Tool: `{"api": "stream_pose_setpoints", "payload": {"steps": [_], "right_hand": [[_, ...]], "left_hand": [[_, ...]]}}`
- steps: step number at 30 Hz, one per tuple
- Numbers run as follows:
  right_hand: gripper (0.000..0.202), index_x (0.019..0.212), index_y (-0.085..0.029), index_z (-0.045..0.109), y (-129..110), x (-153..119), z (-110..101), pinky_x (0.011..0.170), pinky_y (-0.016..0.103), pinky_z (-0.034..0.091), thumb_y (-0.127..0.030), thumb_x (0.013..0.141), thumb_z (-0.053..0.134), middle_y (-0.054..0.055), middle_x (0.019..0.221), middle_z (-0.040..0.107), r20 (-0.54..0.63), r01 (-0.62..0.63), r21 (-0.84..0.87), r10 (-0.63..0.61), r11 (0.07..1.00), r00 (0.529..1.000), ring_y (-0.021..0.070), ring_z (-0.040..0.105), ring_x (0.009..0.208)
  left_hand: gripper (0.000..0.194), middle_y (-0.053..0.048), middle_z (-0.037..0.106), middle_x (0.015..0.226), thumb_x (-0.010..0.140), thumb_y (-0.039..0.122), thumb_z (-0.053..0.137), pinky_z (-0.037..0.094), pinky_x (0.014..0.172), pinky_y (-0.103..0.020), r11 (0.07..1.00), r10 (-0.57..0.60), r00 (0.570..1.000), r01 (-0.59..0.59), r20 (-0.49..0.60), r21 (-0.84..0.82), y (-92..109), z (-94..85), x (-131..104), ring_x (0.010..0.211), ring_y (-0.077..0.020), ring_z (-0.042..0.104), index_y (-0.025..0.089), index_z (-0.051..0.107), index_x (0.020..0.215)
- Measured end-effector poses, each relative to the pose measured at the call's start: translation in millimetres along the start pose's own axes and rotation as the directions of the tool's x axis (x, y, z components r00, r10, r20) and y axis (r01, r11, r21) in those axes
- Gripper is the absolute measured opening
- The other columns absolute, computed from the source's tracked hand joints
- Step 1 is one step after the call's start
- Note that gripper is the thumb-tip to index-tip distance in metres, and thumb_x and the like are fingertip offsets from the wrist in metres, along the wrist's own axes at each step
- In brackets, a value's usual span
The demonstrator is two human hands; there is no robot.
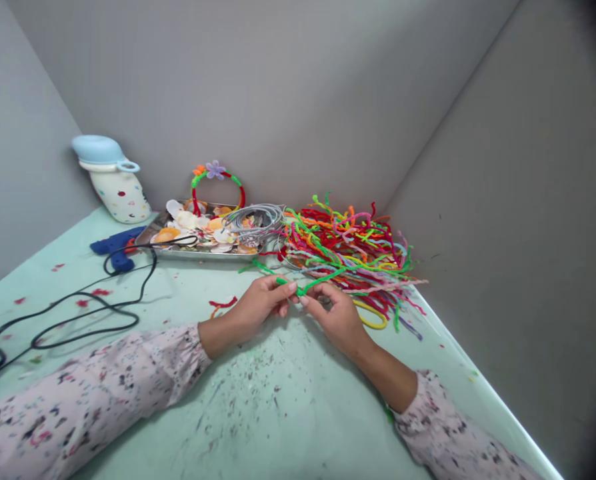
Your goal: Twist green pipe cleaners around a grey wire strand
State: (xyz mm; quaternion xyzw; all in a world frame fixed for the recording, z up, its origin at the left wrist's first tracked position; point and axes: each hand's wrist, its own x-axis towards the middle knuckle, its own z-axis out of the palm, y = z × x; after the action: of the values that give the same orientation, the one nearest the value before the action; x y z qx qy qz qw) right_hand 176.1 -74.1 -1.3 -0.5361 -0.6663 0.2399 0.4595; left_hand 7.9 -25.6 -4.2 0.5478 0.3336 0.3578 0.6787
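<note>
Between my two hands is a bent green pipe cleaner [323, 279], lifted over the table. My left hand [258, 303] pinches it with thumb and forefinger, close to a bend. Just beside it, my right hand [335, 317] grips the same pipe cleaner, and one free length slants up to the right. Behind my hands lies a tangled heap of many-coloured pipe cleaners [348, 247]. Short red and orange scraps [223, 304] lie to the left of my left hand.
A metal tray [203, 256] holds seashells and a coil of grey wire [261, 222]. Above it stands a pipe-cleaner hoop with flowers [215, 171]. At left are a blue glue gun [121, 247], its looping black cord [88, 293] and a white bottle with a blue lid [118, 190]. Walls border the table.
</note>
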Motion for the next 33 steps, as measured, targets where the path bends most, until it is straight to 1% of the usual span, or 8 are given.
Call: {"api": "stream_pose_setpoints", "payload": {"steps": [3, 9, 13, 16, 21, 27, 33], "right_hand": [[0.012, 0.077, -0.019, 0.063, 0.6, -0.3, 1.2, 0.069, 0.028, 0.046, -0.031, 0.079, 0.064, 0.002, 0.078, 0.065, -0.005, -0.021, 0.015, 0.021, 1.0, 1.0, 0.016, 0.06, 0.074], [0.013, 0.077, -0.018, 0.067, 1.0, -1.2, 2.0, 0.067, 0.028, 0.047, -0.031, 0.077, 0.067, 0.003, 0.076, 0.067, -0.057, -0.044, 0.011, 0.044, 0.999, 0.997, 0.0165, 0.061, 0.072], [0.011, 0.077, -0.019, 0.069, -1.8, -0.1, 0.6, 0.069, 0.028, 0.047, -0.029, 0.078, 0.065, 0.003, 0.076, 0.067, -0.053, -0.002, 0.003, 0.002, 1.0, 0.999, 0.0165, 0.062, 0.074], [0.008, 0.078, -0.02, 0.07, -5.4, 1.4, -0.5, 0.073, 0.029, 0.046, -0.025, 0.08, 0.064, 0.001, 0.076, 0.067, -0.033, 0.052, -0.003, -0.052, 0.999, 0.998, 0.0167, 0.062, 0.078], [0.008, 0.074, -0.021, 0.069, -7.1, 2.0, -0.9, 0.078, 0.03, 0.045, -0.02, 0.079, 0.064, 0.0, 0.075, 0.067, -0.057, 0.118, -0.014, -0.118, 0.993, 0.991, 0.0165, 0.063, 0.08], [0.006, 0.078, -0.022, 0.071, -3.7, 0.9, -0.3, 0.075, 0.03, 0.048, -0.022, 0.078, 0.065, 0.001, 0.076, 0.069, -0.084, 0.106, -0.033, -0.108, 0.994, 0.991, 0.0173, 0.064, 0.078], [0.007, 0.078, -0.023, 0.07, -3.8, 0.6, 0.5, 0.083, 0.032, 0.047, -0.018, 0.078, 0.065, 0.001, 0.081, 0.07, -0.096, 0.14, -0.017, -0.141, 0.99, 0.985, 0.0177, 0.064, 0.083]], "left_hand": [[0.027, 0.002, 0.055, 0.056, 0.08, 0.039, 0.063, 0.029, 0.043, -0.019, 1.0, -0.005, 1.0, 0.005, -0.004, -0.006, -0.1, 0.3, 0.5, 0.043, -0.0052, 0.042, 0.014, 0.06, 0.071], [0.026, 0.0, 0.06, 0.066, 0.08, 0.038, 0.062, 0.029, 0.044, -0.019, 1.0, -0.011, 1.0, 0.011, -0.004, -0.017, 1.4, 1.0, -1.0, 0.044, -0.0042, 0.042, 0.013, 0.059, 0.072], [0.027, -0.001, 0.06, 0.067, 0.08, 0.038, 0.063, 0.029, 0.043, -0.019, 1.0, -0.021, 1.0, 0.02, -0.013, -0.023, 1.9, 1.4, -1.4, 0.044, -0.0041, 0.042, 0.013, 0.058, 0.072], [0.028, 0.0, 0.06, 0.066, 0.079, 0.039, 0.063, 0.029, 0.043, -0.019, 0.999, -0.024, 1.0, 0.024, -0.013, -0.03, 1.3, 1.5, -0.8, 0.043, -0.0038, 0.042, 0.013, 0.059, 0.071], [0.027, 0.0, 0.061, 0.067, 0.079, 0.038, 0.063, 0.03, 0.043, -0.018, 0.999, -0.02, 1.0, 0.02, -0.015, -0.046, 1.7, 1.7, -0.9, 0.043, -0.0034, 0.043, 0.013, 0.059, 0.07], [0.026, 0.0, 0.061, 0.068, 0.079, 0.037, 0.064, 0.03, 0.042, -0.018, 0.998, -0.027, 0.999, 0.026, -0.024, -0.062, 4.0, 2.9, -1.9, 0.043, -0.003, 0.043, 0.013, 0.058, 0.07], [0.026, 0.001, 0.061, 0.068, 0.079, 0.037, 0.064, 0.03, 0.042, -0.017, 0.997, -0.031, 0.999, 0.029, -0.028, -0.068, 2.3, 2.6, -0.8, 0.042, -0.0026, 0.043, 0.013, 0.059, 0.07]]}}
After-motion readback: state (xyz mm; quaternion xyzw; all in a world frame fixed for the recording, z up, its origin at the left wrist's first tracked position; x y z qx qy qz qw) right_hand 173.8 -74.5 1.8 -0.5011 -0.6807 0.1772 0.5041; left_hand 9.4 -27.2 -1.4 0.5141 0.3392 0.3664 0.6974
